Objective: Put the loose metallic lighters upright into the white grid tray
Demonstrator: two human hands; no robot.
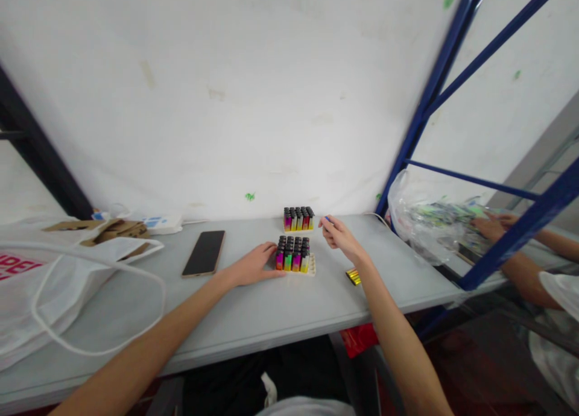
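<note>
My left hand [253, 266] lies on the grey table [253, 313], fingers flat against the left side of a white tray of colourful lighters [295, 255]. A second tray of lighters [298, 219] stands behind it near the wall. My right hand [338, 234] hovers to the right of the trays, fingers pinched on a small blue lighter [328, 220]. A small gold object [353, 276] lies on the table by my right wrist.
A dark phone [204, 253] lies left of the trays. White bags [54, 289] and cardboard [108, 229] fill the left end. A blue metal rack frame [425, 114] rises at right, with a clear plastic bag [420, 223] and another person's hands [493, 226] beyond it.
</note>
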